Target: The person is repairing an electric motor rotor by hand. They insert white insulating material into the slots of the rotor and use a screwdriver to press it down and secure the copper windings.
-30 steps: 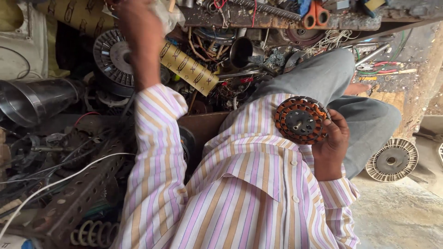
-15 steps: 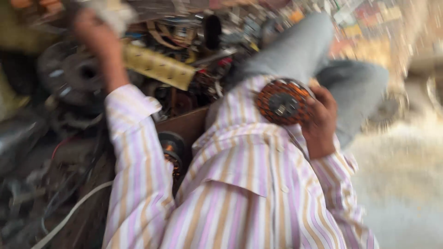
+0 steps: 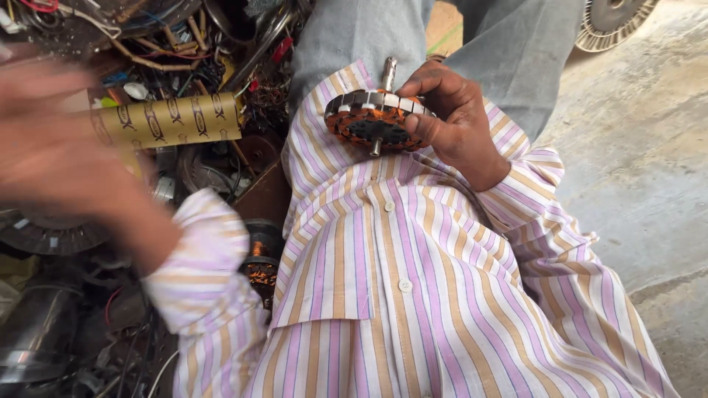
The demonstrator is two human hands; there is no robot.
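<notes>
A pink, tan and white striped shirt (image 3: 413, 295) fills the near middle, with grey trousers (image 3: 442, 44) beyond it. To the left lies a dark heap of scrap (image 3: 184, 44): wires, metal rings and coils. On it rests a tan cardboard tube (image 3: 173, 120) printed with dark oval marks, lying crosswise. At the far right, a round finned metal disc (image 3: 612, 18) sits on the concrete floor (image 3: 649, 147). The right hand (image 3: 457, 121) grips a round motor stator (image 3: 372, 121) with orange copper windings and a steel shaft against the belly, fingers curled around its rim. The left hand (image 3: 51, 140) is blurred, raised before the scrap; its fingers cannot be made out.
</notes>
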